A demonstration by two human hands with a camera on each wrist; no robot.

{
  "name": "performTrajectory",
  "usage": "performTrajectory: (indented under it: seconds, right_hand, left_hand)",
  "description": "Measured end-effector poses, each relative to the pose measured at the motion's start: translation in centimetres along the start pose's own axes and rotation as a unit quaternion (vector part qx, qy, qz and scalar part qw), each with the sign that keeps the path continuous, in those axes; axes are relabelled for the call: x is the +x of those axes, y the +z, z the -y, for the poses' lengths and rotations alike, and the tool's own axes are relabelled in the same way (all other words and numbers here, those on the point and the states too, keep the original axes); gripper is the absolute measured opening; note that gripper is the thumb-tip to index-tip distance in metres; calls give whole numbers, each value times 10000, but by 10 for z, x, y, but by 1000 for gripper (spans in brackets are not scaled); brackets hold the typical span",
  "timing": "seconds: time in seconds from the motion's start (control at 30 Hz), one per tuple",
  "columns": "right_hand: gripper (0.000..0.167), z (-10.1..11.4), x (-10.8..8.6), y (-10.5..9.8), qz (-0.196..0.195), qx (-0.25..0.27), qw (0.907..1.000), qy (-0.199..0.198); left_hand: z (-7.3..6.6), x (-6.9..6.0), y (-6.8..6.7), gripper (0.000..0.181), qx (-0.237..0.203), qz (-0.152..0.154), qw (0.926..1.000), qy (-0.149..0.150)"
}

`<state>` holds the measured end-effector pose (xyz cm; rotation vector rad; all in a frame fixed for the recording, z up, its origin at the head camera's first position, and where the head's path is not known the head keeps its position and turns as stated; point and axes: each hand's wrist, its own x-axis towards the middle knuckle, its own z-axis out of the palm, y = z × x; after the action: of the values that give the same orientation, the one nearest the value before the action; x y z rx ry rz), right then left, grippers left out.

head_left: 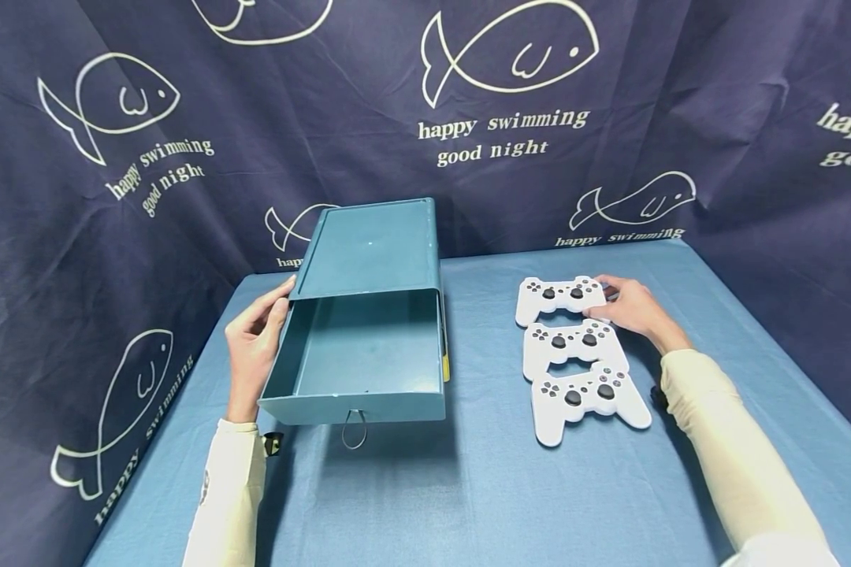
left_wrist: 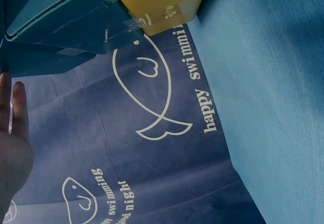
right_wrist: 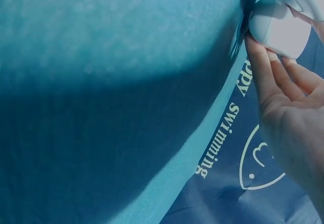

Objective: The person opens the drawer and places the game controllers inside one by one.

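Observation:
A teal drawer unit stands left of centre, its drawer pulled out toward me with nothing inside. A thin wire ring hangs from the drawer's front. My left hand is at the unit's left side, fingers extended against it; in the left wrist view the left hand shows at the edge, fingertips by the teal wall. On the right, my right hand grips the right handle of the farthest white game controller. The right wrist view shows fingers and thumb around that controller's handle.
Two more white game controllers, a middle one and a near one, lie in a column in front of the held one. A yellow part sits beneath the teal unit. Dark blue fish-print cloth hangs behind the blue-covered table.

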<state>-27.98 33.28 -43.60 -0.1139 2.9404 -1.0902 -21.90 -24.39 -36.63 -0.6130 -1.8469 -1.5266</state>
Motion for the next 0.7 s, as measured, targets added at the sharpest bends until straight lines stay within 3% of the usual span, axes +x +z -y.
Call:
performTrajectory:
  seconds: [0.4,0.7]
  right_hand:
    - [68,2,-4,0,-381,-182,9990,161]
    - [69,7,-11,-4,-776,-90,9969,9]
  left_hand:
    - [-2,-1,1,28,-141,-14,9999,24]
    - [-4,0,2,28,-35,-17,9999,109]
